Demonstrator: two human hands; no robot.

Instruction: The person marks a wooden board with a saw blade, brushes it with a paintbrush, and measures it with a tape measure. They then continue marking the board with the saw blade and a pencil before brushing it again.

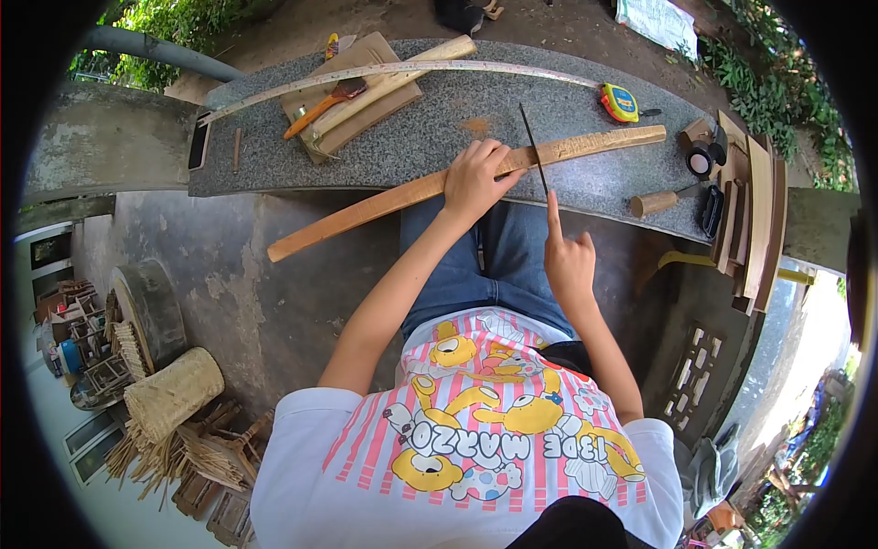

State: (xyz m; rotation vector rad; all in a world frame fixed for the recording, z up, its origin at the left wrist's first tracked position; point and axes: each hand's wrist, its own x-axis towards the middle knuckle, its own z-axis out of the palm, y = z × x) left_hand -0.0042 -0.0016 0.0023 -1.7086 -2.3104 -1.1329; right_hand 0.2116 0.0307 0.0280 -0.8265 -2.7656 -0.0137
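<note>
Head view, near side first: our right hand (570, 265) has its index finger straight and the others curled in, seemingly around the handle of a thin, dark metal saw blade (530, 133); that handle is hidden, so we cannot judge the hold fully. Our left hand (477, 176) presses down and wraps over a long, light-brown wooden strip (594, 145), which lies slantwise on the speckled grey stone bench (366, 165), one end jutting past the near edge. The blade crosses the strip just beside our left thumb, so a skip sideways could cut us. Slack pressure could let the overhanging strip swivel, binding the blade. Farther off, a yellow-and-red tape measure (620, 102) has its pale ribbon (402, 67) arched across the bench.
</note>
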